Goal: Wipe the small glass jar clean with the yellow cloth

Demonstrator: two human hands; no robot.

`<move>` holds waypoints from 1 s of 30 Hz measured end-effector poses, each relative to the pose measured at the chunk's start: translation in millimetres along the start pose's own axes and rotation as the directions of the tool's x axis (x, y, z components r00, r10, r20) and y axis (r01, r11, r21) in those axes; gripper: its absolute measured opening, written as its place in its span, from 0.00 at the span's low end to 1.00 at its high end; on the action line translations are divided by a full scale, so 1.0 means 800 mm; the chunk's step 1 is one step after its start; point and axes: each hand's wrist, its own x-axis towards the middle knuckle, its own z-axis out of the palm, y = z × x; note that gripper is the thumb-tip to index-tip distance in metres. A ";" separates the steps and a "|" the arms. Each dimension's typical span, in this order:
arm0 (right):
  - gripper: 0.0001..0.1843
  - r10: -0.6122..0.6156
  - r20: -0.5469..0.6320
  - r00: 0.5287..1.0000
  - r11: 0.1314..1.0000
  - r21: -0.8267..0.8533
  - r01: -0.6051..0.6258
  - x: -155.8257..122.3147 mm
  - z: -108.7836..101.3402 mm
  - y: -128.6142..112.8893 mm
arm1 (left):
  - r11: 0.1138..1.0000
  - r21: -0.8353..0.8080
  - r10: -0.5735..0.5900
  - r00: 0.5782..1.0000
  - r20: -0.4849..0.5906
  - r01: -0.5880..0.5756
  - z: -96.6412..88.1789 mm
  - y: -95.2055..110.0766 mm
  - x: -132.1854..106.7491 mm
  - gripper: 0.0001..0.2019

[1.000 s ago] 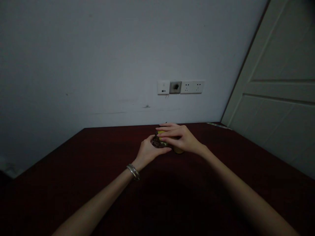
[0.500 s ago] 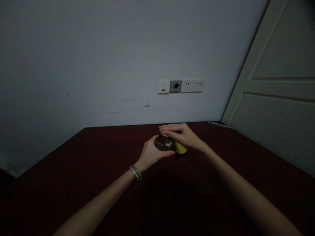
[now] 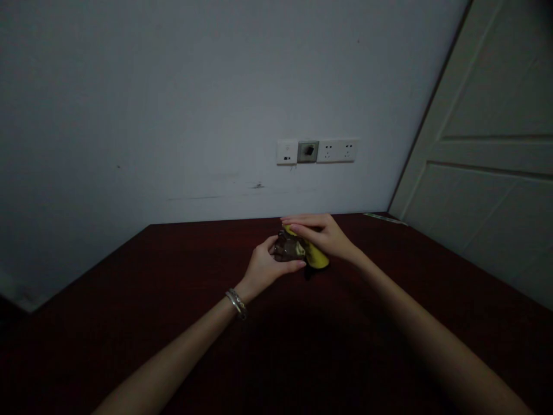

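My left hand [image 3: 268,262], with bangles at its wrist, grips a shiny dark brown, glass-like object [image 3: 286,248] between thumb and fingers. It is small, and its exact kind is hard to make out in the dim light. My right hand [image 3: 326,235] is closed on a yellow cloth [image 3: 318,258]. One part of the cloth shows under the fingertips at the object's upper edge; the rest hangs below the palm, along the object's right side. The right fingers reach over the top of the object.
Both hands are over a dark red table [image 3: 194,276]. Behind it stands a pale wall with a row of sockets [image 3: 337,151] and a grey-framed plate [image 3: 308,151]. A panelled white door [image 3: 484,190] borders the table on the right. A thin strip [image 3: 384,218] lies at the far right edge.
The brown object has been turned in my left hand, so a different, less round side shows. My right hand has shifted slightly up with the yellow cloth.
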 end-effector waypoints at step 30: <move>0.54 -0.044 0.170 0.985 0.972 -0.220 0.082 -0.010 0.023 0.013 | 0.984 -0.053 -0.166 0.981 0.101 0.172 -0.017 0.016 -0.003 0.22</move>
